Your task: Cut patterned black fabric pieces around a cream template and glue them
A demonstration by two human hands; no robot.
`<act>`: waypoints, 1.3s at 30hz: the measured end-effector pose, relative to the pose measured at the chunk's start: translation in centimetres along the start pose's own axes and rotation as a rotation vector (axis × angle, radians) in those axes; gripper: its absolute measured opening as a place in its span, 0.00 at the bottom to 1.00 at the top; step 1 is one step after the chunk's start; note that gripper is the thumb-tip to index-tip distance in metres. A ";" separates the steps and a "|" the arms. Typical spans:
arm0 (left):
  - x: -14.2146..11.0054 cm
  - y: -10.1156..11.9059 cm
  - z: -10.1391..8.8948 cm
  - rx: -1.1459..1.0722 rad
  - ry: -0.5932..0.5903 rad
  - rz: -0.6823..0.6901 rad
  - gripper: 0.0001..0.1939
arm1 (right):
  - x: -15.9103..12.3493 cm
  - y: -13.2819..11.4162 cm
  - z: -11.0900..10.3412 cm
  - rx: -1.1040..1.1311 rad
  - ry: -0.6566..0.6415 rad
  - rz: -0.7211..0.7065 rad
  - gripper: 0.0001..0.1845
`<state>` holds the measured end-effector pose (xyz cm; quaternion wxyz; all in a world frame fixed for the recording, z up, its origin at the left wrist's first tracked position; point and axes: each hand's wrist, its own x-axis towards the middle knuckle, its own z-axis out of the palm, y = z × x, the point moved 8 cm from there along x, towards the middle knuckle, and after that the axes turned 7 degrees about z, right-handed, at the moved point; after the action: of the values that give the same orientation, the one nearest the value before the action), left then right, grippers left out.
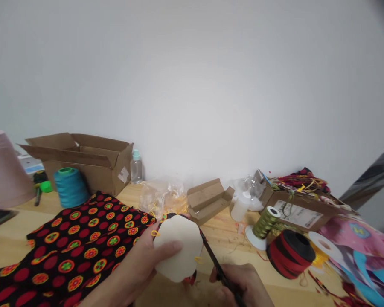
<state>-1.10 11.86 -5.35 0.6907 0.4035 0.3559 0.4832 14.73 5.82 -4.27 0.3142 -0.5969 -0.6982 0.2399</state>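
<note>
- Left hand, lower centre: thumb flat on the white scalloped piece, fingers mostly hidden behind; grip looks closed.
- Right hand, bottom right of centre: curled round a dark slim tool, scissors by the look. Can't tell if the blades are parted.
- Tool tip sits at the piece's upper right rim; contact unclear from here. Dark patterned cloth peeks out behind the rim.
- My read: edge cutting. Rotate the piece, keep the blade steady, short bites on the curves, thumb well inside the rim.
- Mind the yellow loops at its left and lower right; easy to snip.
- Left side is crowded: spread patterned fabric runs up to that wrist.
- Best room: bare tabletop right of the piece, bounded by the small carton above and red-black spool right.
</note>
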 end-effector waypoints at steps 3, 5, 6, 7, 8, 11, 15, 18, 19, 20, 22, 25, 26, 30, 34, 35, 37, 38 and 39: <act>-0.2 0.2 0.3 -0.009 -0.018 -0.027 0.18 | -0.2 0.9 0.2 -0.063 -0.043 -0.012 0.20; -0.3 0.2 0.4 -0.012 -0.030 -0.040 0.19 | -0.3 0.9 -0.1 -0.089 -0.057 -0.033 0.19; -0.4 0.3 0.4 -0.012 -0.037 -0.041 0.21 | -0.3 0.8 -0.4 -0.100 -0.049 -0.036 0.18; -0.4 0.3 0.4 -0.010 -0.040 -0.042 0.22 | -0.3 0.7 -0.7 -0.111 -0.036 -0.038 0.17; -0.4 0.2 0.3 -0.007 -0.038 -0.046 0.23 | -0.4 0.4 -1.0 -0.123 -0.027 -0.046 0.16; -0.3 0.0 0.2 -0.008 -0.050 -0.055 0.25 | -0.7 -0.2 -1.4 -0.154 -0.028 -0.092 0.12; -0.2 -0.2 0.2 -0.021 -0.063 -0.052 0.22 | -0.9 -0.1 -1.6 -0.137 0.056 -0.168 0.13; -0.2 -0.2 0.1 -0.037 -0.061 -0.045 0.23 | -0.9 0.1 -1.6 -0.101 0.090 -0.205 0.14; -0.3 -0.2 0.1 -0.044 -0.072 -0.044 0.23 | -0.8 0.0 -1.5 -0.096 0.083 -0.212 0.13; -0.3 -0.2 0.2 -0.049 -0.083 -0.045 0.24 | -0.8 -0.1 -1.4 -0.096 0.071 -0.216 0.13; -0.4 -0.3 0.4 -0.060 -0.106 -0.046 0.24 | -0.7 -0.2 -1.3 -0.106 0.045 -0.216 0.13; -0.5 -0.4 0.6 -0.076 -0.122 -0.048 0.25 | -0.7 -0.1 -1.2 -0.126 0.038 -0.186 0.13; -0.5 -0.4 0.6 -0.081 -0.122 -0.047 0.24 | -0.7 0.1 -1.1 -0.125 0.025 -0.173 0.13; -0.4 -0.4 0.4 -0.087 -0.115 -0.033 0.23 | -0.4 1.1 -1.0 0.011 0.055 -0.078 0.22; -0.3 -0.4 0.3 -0.084 -0.114 -0.016 0.22 | 0.2 0.9 -0.1 0.158 -0.079 -0.037 0.34; -0.2 -0.4 0.3 -0.079 -0.117 -0.014 0.22 | 0.4 0.8 0.3 0.181 -0.138 -0.020 0.36; -0.2 -0.3 0.4 -0.073 -0.124 -0.007 0.21 | 0.5 0.8 0.8 0.246 -0.205 0.013 0.39; -0.1 -0.3 0.4 -0.071 -0.123 -0.003 0.21 | 0.5 1.0 1.0 0.288 -0.217 0.022 0.40; -0.1 -0.2 0.5 -0.068 -0.119 0.000 0.21 | 0.4 1.2 1.3 0.331 -0.225 0.028 0.41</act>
<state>-0.63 11.62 -5.36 0.7239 0.4079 0.2977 0.4700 14.58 6.46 -5.90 0.3246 -0.5163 -0.6715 0.4208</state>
